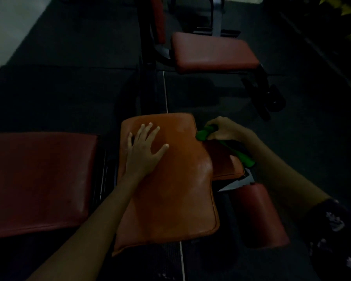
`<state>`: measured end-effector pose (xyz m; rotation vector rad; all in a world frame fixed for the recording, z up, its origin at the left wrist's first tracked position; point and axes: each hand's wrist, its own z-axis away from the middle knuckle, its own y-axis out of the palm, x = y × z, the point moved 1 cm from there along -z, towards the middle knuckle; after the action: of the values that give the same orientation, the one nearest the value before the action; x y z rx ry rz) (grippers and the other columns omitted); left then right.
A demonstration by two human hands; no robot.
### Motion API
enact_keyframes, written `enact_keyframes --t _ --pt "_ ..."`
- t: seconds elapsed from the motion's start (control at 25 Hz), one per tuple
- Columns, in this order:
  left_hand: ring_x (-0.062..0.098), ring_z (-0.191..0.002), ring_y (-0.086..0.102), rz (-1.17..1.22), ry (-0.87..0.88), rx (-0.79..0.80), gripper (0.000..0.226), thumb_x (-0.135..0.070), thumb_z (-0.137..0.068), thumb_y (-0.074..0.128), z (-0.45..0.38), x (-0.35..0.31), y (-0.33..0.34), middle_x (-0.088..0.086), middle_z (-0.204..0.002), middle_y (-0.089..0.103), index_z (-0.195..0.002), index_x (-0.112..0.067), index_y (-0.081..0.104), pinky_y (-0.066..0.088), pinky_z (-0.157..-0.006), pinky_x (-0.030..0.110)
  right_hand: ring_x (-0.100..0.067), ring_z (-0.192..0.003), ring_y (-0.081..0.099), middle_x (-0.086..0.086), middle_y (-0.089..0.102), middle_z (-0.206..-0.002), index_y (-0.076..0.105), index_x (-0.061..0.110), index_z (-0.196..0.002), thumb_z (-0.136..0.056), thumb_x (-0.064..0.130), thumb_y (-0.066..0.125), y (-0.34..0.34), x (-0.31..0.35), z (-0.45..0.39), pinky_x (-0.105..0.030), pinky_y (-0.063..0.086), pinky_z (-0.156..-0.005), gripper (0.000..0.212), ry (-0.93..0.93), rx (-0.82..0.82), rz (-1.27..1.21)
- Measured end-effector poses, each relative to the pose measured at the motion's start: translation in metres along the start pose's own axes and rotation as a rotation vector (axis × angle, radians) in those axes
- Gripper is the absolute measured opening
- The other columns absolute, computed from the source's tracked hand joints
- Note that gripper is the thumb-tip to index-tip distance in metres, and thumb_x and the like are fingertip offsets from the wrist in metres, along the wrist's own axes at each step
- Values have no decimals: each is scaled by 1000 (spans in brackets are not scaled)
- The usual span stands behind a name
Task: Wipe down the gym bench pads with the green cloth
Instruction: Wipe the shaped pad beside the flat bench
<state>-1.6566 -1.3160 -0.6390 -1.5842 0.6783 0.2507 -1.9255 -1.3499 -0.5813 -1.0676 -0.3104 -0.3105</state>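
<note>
An orange-brown seat pad [170,191] fills the middle of the view. My left hand [144,149] lies flat on its upper left part, fingers spread. My right hand [225,129] grips the bunched green cloth [206,133] against the pad's upper right edge. A tail of the cloth shows under my right forearm at the pad's narrow right part. To the left lies a dark red back pad [38,179], apart from the seat pad by a gap with metal frame.
A red roller pad [259,213] sits low at the right of the seat. A second bench with a red pad [213,51] stands farther back on the dark rubber floor [69,47]. Its black legs reach toward the right.
</note>
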Motion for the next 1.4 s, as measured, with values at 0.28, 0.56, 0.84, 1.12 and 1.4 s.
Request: enact_keyframes --t 0.28,0.56,0.84,1.12,1.4 --pt "12 -145 7 -11 -8 1 82 -71 -76 21 -1 0 1 -2 -156 20 -145 -27 32 -5 -115 42 -19 -85 61 -2 60 -89 61 19 -97 -84 21 66 -4 0 -8 -32 53 -69 14 234 -713 -703" --pt "16 -146 1 -22 -84 -32 84 -72 -75 22 2 -1 0 2 -158 12 -146 -28 28 -13 -112 44 -28 -107 52 -8 63 -109 56 20 -121 -88 34 60 14 62 -49 -39 48 -85 36 -113 -395 -47" --pt "15 -146 0 -37 -92 -52 82 -70 -76 21 3 -2 4 2 -158 14 -146 -27 29 -9 -114 48 -26 -106 57 -7 62 -115 57 20 -121 -89 41 57 1 70 -73 -41 47 -90 38 -124 -251 72" --pt "13 -145 -3 -15 -78 -19 76 -67 -81 26 2 1 4 0 -158 11 -147 -29 25 -14 -113 45 -25 -102 57 -5 59 -105 62 20 -112 -87 43 61 -15 99 -92 -31 44 -83 34 -136 16 73" --pt "17 -146 -2 -21 -54 -23 80 -69 -81 19 -1 2 4 3 -158 11 -146 -25 28 -15 -112 47 -22 -109 50 -8 53 -121 59 19 -120 -89 36 60 9 158 -120 -35 39 -92 35 -233 103 58"
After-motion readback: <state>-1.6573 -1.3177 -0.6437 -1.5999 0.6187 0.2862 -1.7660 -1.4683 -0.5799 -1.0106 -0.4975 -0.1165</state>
